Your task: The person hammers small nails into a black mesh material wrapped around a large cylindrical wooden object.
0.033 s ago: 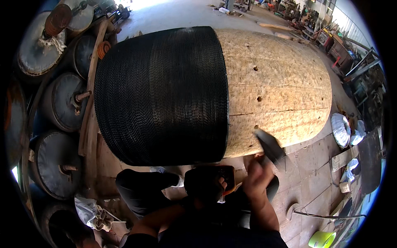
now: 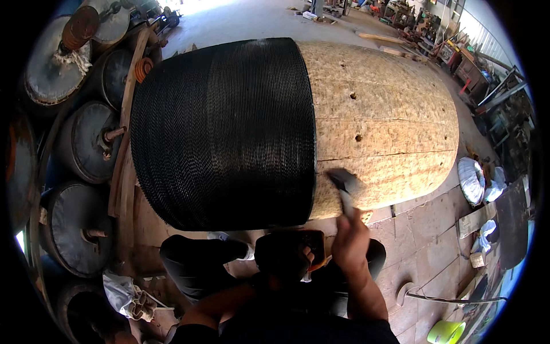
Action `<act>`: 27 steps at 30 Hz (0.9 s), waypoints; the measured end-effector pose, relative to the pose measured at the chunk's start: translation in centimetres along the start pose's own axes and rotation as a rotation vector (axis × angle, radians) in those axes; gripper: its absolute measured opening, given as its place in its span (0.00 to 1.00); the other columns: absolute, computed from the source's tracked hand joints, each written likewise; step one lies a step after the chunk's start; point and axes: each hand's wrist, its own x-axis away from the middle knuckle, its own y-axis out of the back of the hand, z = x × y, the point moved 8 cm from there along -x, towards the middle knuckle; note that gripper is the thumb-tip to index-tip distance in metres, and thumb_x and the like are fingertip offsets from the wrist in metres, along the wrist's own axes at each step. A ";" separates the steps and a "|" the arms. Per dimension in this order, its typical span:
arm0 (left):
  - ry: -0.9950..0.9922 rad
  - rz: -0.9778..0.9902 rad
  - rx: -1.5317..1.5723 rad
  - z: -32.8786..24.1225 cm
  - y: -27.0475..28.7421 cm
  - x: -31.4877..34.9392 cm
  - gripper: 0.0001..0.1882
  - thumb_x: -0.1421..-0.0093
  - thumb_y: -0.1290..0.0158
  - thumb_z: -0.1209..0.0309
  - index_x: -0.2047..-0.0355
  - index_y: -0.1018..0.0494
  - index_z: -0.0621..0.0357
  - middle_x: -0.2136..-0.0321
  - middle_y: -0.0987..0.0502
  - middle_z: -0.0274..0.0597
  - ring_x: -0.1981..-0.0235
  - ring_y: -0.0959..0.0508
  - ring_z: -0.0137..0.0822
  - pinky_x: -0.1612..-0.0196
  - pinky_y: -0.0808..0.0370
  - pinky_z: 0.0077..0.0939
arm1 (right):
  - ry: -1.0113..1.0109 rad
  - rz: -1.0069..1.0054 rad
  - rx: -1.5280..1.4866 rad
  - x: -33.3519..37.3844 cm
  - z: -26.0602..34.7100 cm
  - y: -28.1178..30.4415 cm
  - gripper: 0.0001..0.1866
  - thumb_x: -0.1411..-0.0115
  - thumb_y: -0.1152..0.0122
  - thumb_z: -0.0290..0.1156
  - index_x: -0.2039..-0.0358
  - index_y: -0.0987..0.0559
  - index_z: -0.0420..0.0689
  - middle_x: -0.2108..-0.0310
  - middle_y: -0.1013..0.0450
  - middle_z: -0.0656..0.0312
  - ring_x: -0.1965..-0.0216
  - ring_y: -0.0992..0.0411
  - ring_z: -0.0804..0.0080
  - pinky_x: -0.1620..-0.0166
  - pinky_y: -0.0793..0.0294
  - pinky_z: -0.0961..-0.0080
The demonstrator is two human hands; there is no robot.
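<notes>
One hammer (image 2: 343, 182) now nearer black ridges (image 2: 229, 137)

Big round drums (image 2: 86, 229) line the left edge of the floor (image 2: 424, 241), with a long wood beam (image 2: 138, 54) beside them. A pale cloth (image 2: 121, 291) lies near the near left corner. A green bucket (image 2: 446, 332) is in the near right corner. A fat white bundle (image 2: 471, 181) sits by the right edge. A big messy heap (image 2: 409, 24) fills the far right corner.
</notes>
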 end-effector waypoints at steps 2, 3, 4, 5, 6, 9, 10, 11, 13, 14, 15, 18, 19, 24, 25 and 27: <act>-0.036 -0.027 0.005 -0.5 1.0 0.2 0.18 0.28 0.55 0.69 0.43 0.25 0.63 0.41 0.26 0.50 0.40 0.26 0.45 0.33 0.32 0.39 | -0.100 0.125 0.030 -0.4 -2.0 -1.5 0.10 0.28 0.52 0.31 0.62 0.28 0.37 0.82 0.35 0.57 0.79 0.33 0.74 0.76 0.37 0.66; -0.054 0.014 -0.002 -0.5 1.1 0.1 0.18 0.28 0.55 0.69 0.44 0.25 0.62 0.41 0.26 0.49 0.40 0.26 0.44 0.33 0.32 0.39 | -0.109 0.098 -0.060 0.6 -1.6 -0.8 0.10 0.29 0.49 0.32 0.62 0.28 0.37 0.81 0.32 0.51 0.78 0.29 0.59 0.75 0.33 0.62; -0.061 0.050 -0.008 -0.5 1.2 -0.3 0.18 0.28 0.55 0.68 0.44 0.25 0.61 0.41 0.26 0.49 0.41 0.25 0.44 0.33 0.32 0.39 | -0.111 0.082 -0.148 1.3 -0.5 0.2 0.10 0.30 0.46 0.32 0.62 0.28 0.38 0.79 0.29 0.45 0.78 0.25 0.43 0.74 0.28 0.58; -0.074 -0.018 0.037 -0.6 1.7 -0.3 0.18 0.30 0.53 0.68 0.44 0.25 0.61 0.42 0.25 0.50 0.42 0.25 0.44 0.34 0.31 0.42 | -0.095 0.035 -0.261 2.0 -0.1 0.9 0.10 0.29 0.51 0.30 0.57 0.26 0.36 0.77 0.27 0.46 0.77 0.24 0.49 0.73 0.27 0.63; -0.087 -0.086 0.082 -0.5 2.2 -0.4 0.18 0.32 0.51 0.69 0.45 0.25 0.60 0.44 0.24 0.50 0.43 0.24 0.45 0.36 0.30 0.44 | 0.020 -0.048 -0.269 2.2 0.7 2.0 0.12 0.29 0.54 0.28 0.52 0.26 0.34 0.74 0.24 0.47 0.75 0.23 0.54 0.71 0.25 0.66; -0.077 0.049 0.097 -0.3 1.1 -0.8 0.17 0.33 0.50 0.69 0.46 0.24 0.60 0.42 0.25 0.49 0.42 0.25 0.43 0.36 0.30 0.39 | 0.089 -0.130 -0.127 0.7 0.9 1.3 0.11 0.28 0.54 0.30 0.65 0.30 0.36 0.81 0.32 0.53 0.81 0.32 0.66 0.77 0.36 0.66; -0.066 0.144 0.075 0.1 0.1 -0.9 0.17 0.32 0.51 0.69 0.46 0.24 0.60 0.41 0.26 0.47 0.41 0.25 0.41 0.35 0.30 0.35 | 0.086 -0.106 -0.060 0.0 0.8 0.6 0.12 0.28 0.54 0.31 0.67 0.32 0.37 0.82 0.34 0.51 0.83 0.34 0.66 0.78 0.37 0.63; -0.069 0.051 0.065 0.2 0.2 -0.2 0.18 0.32 0.51 0.68 0.44 0.26 0.59 0.40 0.27 0.47 0.39 0.26 0.42 0.35 0.31 0.38 | 0.025 -0.027 -0.010 -0.3 -0.1 -0.5 0.11 0.28 0.53 0.30 0.67 0.31 0.36 0.82 0.35 0.49 0.83 0.35 0.63 0.78 0.37 0.61; -0.080 -0.090 0.045 1.1 -0.2 0.7 0.18 0.32 0.51 0.68 0.43 0.28 0.58 0.41 0.27 0.46 0.40 0.27 0.42 0.36 0.31 0.40 | -0.086 0.131 0.005 0.5 -1.8 -1.5 0.11 0.27 0.52 0.29 0.66 0.31 0.36 0.82 0.36 0.47 0.83 0.35 0.63 0.77 0.38 0.60; -0.104 -0.127 0.048 1.0 -0.4 0.8 0.17 0.32 0.51 0.68 0.45 0.28 0.58 0.44 0.27 0.46 0.41 0.27 0.42 0.37 0.30 0.40 | -0.104 0.112 -0.111 1.6 -1.5 -0.9 0.12 0.27 0.52 0.32 0.66 0.30 0.37 0.83 0.34 0.53 0.83 0.35 0.70 0.78 0.39 0.66; -0.141 -0.112 0.061 0.9 -1.2 0.3 0.14 0.33 0.52 0.68 0.50 0.26 0.59 0.48 0.25 0.45 0.46 0.25 0.41 0.41 0.28 0.36 | -0.075 0.020 -0.220 1.9 -0.5 0.3 0.13 0.26 0.53 0.34 0.67 0.30 0.38 0.82 0.33 0.58 0.83 0.36 0.74 0.79 0.40 0.71; 0.004 -0.026 0.635 1.6 -4.2 0.5 0.08 0.34 0.52 0.69 0.59 0.27 0.58 0.58 0.25 0.42 0.56 0.24 0.38 0.49 0.27 0.30 | 0.141 -0.300 -0.459 1.9 2.0 2.8 0.17 0.26 0.57 0.39 0.64 0.28 0.37 0.81 0.34 0.67 0.83 0.40 0.78 0.78 0.41 0.80; 0.081 0.046 0.903 1.8 -4.4 0.3 0.07 0.33 0.52 0.69 0.60 0.28 0.57 0.60 0.26 0.42 0.59 0.25 0.38 0.51 0.27 0.29 | 0.223 -0.368 -0.384 1.7 1.5 2.2 0.16 0.26 0.56 0.37 0.64 0.28 0.37 0.81 0.33 0.64 0.82 0.37 0.74 0.78 0.39 0.75; 0.389 0.208 1.512 0.6 0.8 -2.6 0.07 0.32 0.52 0.67 0.66 0.31 0.56 0.69 0.30 0.37 0.66 0.29 0.33 0.58 0.29 0.25 | -0.132 0.087 -0.016 1.3 -2.1 -2.1 0.07 0.31 0.46 0.29 0.63 0.28 0.39 0.75 0.28 0.41 0.73 0.28 0.33 0.74 0.31 0.51; 0.372 0.158 1.425 1.3 2.0 -3.8 0.08 0.32 0.51 0.67 0.67 0.32 0.55 0.70 0.31 0.35 0.67 0.29 0.32 0.60 0.28 0.24 | -0.129 0.063 -0.121 1.9 -1.4 -1.3 0.08 0.30 0.46 0.30 0.63 0.28 0.39 0.75 0.28 0.42 0.75 0.27 0.37 0.75 0.32 0.52; 0.382 0.086 1.286 1.6 3.3 -4.0 0.10 0.32 0.49 0.65 0.69 0.32 0.55 0.73 0.32 0.33 0.69 0.29 0.31 0.62 0.28 0.23 | -0.046 -0.119 -0.340 2.5 0.8 0.6 0.13 0.27 0.55 0.33 0.64 0.28 0.37 0.82 0.34 0.61 0.82 0.37 0.74 0.78 0.37 0.73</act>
